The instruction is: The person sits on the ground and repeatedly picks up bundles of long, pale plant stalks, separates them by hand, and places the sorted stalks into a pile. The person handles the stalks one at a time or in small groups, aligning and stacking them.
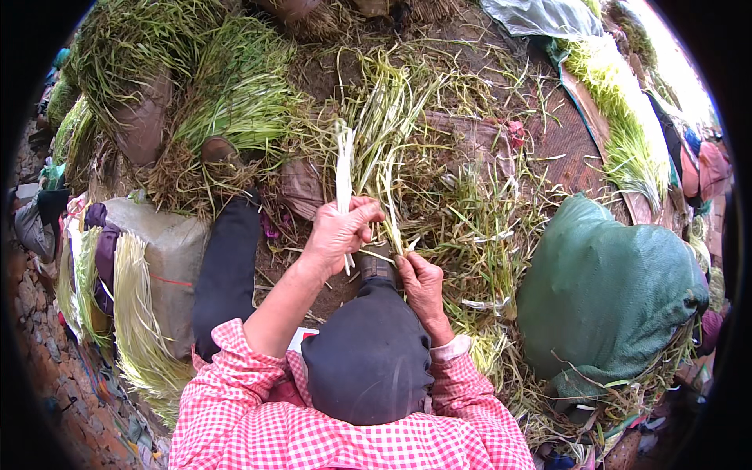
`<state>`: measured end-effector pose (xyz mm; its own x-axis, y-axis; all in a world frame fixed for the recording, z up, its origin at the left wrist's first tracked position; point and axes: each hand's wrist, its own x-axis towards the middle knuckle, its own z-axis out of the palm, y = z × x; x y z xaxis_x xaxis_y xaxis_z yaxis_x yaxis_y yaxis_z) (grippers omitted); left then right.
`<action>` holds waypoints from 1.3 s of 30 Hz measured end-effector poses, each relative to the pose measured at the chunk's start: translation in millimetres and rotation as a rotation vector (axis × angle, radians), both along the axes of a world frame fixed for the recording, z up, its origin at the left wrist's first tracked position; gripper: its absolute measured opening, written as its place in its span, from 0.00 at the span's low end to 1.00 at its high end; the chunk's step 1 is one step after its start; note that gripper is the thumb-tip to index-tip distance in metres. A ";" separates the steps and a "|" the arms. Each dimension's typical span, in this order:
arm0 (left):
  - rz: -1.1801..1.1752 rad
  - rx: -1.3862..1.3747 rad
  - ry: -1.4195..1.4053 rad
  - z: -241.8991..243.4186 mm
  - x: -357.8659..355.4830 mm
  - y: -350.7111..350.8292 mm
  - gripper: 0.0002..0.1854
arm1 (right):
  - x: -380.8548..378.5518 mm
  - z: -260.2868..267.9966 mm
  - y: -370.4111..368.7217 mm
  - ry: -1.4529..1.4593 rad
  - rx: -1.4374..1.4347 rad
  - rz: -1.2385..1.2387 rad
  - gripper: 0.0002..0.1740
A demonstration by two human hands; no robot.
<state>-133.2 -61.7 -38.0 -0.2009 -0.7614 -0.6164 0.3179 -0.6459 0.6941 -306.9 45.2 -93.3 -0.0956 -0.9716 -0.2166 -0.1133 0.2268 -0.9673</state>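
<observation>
My left hand [346, 228] grips a small bunch of pale leafy stalks [344, 170], their white lengths standing up past the fingers and their ends poking out below. Lower and to the right, my right hand [420, 282] pinches the base of yellowish-green stalks [388, 194] between thumb and forefinger. Those stalks stretch away towards a loose heap of long green stalks [382, 111] on the ground ahead. My shoe [376, 264] is under and between the two hands, partly hidden by stalk ends.
A stuffed green woven sack [605, 288] stands at the right. Left of my leg, a pale bundle of stalks [138, 305] hangs against a whitish sack [167, 247]. Piles of green stalks [241, 88] lie at the far left. Loose trimmings [482, 235] litter the ground, and more yellow-green bundles [628, 129] lie far right.
</observation>
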 end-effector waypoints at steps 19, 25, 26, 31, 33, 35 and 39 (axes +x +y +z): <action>-0.170 0.080 -0.128 -28.6 2.1 24.2 0.10 | 27.9 -25.1 -55.1 -1.116 0.449 -0.111 0.27; 0.066 0.039 -0.142 -33.2 8.0 16.5 0.09 | 33.5 -43.0 -76.2 -1.308 0.411 -0.446 0.08; 0.107 0.057 -0.150 -29.7 14.4 8.9 0.08 | 25.4 -39.6 -72.6 -1.343 0.432 -0.446 0.09; 0.470 -0.018 -0.177 -23.4 60.9 -32.4 0.05 | -53.9 -0.4 -37.6 -1.164 0.313 -0.209 0.06; 0.553 -0.115 -0.094 -15.2 89.9 -42.9 0.05 | -106.2 12.9 -18.2 -1.048 0.285 -0.224 0.08; 0.619 -0.161 -0.060 -14.2 108.4 -46.6 0.06 | -143.0 37.9 -10.5 -0.632 0.296 -0.305 0.09; 0.643 -0.166 -0.115 7.9 83.1 -50.2 0.08 | -234.1 -45.5 39.9 1.115 0.229 -0.127 0.23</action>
<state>-50.2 -111.9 -30.0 0.3839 -0.7938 -0.4716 0.5219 -0.2348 0.8201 -541.0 85.0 -138.8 -0.4405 -0.8897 -0.1203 -0.8457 0.4562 -0.2770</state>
